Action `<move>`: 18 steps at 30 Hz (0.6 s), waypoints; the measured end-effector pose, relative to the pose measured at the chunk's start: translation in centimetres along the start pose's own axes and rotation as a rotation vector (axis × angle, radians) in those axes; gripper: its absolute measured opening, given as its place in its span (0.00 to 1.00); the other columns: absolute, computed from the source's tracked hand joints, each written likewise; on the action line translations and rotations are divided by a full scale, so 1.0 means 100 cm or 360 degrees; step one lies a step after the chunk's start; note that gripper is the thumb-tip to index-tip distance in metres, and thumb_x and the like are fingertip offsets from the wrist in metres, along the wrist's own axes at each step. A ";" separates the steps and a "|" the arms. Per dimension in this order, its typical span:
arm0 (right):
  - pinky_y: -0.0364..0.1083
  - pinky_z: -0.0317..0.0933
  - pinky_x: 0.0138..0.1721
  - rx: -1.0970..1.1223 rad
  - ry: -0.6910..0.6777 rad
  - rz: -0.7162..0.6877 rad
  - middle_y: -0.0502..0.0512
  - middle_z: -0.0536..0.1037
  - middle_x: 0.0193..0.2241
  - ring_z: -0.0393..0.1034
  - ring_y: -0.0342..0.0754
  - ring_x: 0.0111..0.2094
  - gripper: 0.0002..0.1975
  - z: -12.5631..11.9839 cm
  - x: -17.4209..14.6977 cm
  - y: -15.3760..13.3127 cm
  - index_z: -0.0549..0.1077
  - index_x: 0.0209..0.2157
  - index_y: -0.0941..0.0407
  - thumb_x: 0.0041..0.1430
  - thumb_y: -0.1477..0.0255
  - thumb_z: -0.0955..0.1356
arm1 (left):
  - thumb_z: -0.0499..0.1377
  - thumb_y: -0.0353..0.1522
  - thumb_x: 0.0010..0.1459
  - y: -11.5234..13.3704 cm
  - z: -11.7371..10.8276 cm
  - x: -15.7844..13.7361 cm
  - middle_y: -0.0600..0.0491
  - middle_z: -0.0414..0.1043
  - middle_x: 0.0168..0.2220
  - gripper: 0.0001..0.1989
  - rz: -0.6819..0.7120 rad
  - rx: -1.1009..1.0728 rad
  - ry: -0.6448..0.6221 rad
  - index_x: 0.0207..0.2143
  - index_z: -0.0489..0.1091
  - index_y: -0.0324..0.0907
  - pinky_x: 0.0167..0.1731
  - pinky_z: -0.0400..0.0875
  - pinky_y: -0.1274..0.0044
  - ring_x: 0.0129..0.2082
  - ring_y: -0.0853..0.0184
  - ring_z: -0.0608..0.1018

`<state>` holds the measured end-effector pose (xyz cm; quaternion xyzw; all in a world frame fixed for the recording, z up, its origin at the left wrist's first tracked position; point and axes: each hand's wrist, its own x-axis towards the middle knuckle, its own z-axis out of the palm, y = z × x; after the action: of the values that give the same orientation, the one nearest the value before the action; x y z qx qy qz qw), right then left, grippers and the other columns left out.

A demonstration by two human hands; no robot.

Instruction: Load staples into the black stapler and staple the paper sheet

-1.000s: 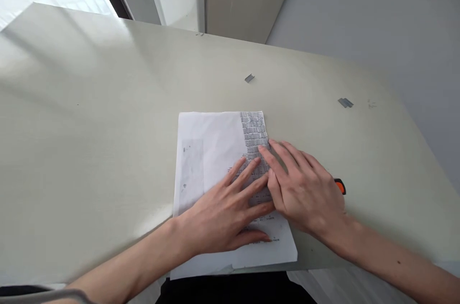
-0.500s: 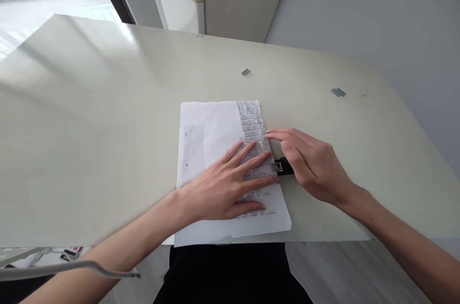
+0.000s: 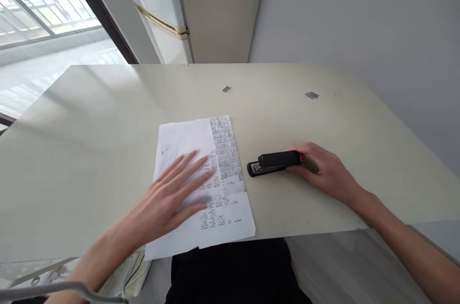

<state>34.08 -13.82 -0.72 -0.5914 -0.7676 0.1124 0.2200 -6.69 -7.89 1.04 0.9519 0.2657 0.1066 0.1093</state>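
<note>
White sheets of paper (image 3: 179,139) with printed text lie at the table's front edge, and rows of staples (image 3: 223,143) run down their right part. Over the sheets my left hand (image 3: 167,198) is spread, slightly blurred; whether it presses on them I cannot tell. A black stapler (image 3: 278,160) rests to the right of the paper, apart from it, its front end pointing left. My right hand (image 3: 319,170) grips the stapler's rear end, where a bit of red shows.
One strip of staples (image 3: 226,89) lies at the back of the table (image 3: 108,151), and more staple strips (image 3: 312,95) lie farther right. Behind the table stand a fridge (image 3: 215,16) and a grey wall (image 3: 323,16). A grey cable (image 3: 64,287) crosses the lower left.
The stapler has come out from the paper's right edge, and my right hand now holds its rear. My left hand has slid left over the sheets. The camera view has tilted up.
</note>
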 end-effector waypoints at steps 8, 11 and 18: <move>0.50 0.71 0.35 0.0055 0.0218 0.0201 0.56 0.81 0.43 0.76 0.53 0.38 0.19 0.004 0.019 0.024 0.72 0.52 0.49 0.72 0.51 0.64 | 0.56 0.49 0.70 -0.043 -0.009 -0.051 0.56 0.40 0.78 0.39 -0.0447 0.0196 0.0006 0.77 0.43 0.60 0.67 0.58 0.43 0.76 0.41 0.49; 0.49 0.70 0.33 0.0073 0.0279 0.0228 0.57 0.80 0.42 0.75 0.52 0.36 0.21 0.008 0.036 0.030 0.72 0.52 0.51 0.72 0.51 0.64 | 0.58 0.49 0.69 -0.044 -0.006 -0.052 0.54 0.41 0.78 0.42 -0.0421 0.0258 -0.0021 0.77 0.41 0.60 0.68 0.56 0.42 0.75 0.41 0.49; 0.51 0.71 0.37 0.0144 0.0385 0.0316 0.59 0.81 0.45 0.75 0.50 0.32 0.24 0.022 0.071 0.037 0.71 0.55 0.53 0.71 0.49 0.64 | 0.57 0.47 0.69 -0.034 -0.006 -0.036 0.49 0.43 0.78 0.43 -0.0333 0.0352 -0.0056 0.78 0.39 0.55 0.70 0.50 0.43 0.75 0.42 0.51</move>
<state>34.82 -5.84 -2.83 -0.6631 -0.6674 0.0961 0.3251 -11.50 -6.87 0.22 0.9269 0.3717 0.0480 0.0191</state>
